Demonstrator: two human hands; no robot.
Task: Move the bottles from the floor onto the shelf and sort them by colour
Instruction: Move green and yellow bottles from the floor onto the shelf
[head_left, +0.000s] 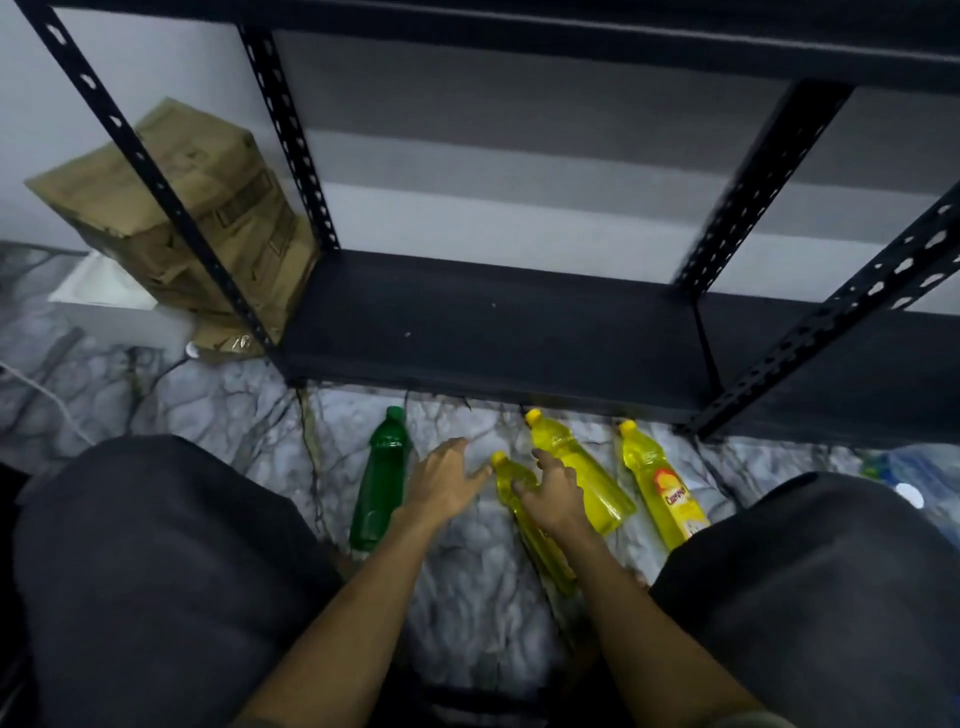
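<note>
We crouch at the shelf (488, 332). Right hand (551, 496) curls on the nearest yellow bottle (540, 540) lying on the floor (467, 597); left hand (447, 480) open at its 9 o'clock. Likely light, slick plastic; grip mid-body.

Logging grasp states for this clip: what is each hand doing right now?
Left hand: open, fingers spread, holds nothing.
Right hand: on the nearest yellow bottle; grip cannot be told.

cardboard box (208, 208), white cable (47, 397), perhaps plastic bag (919, 475)
</note>
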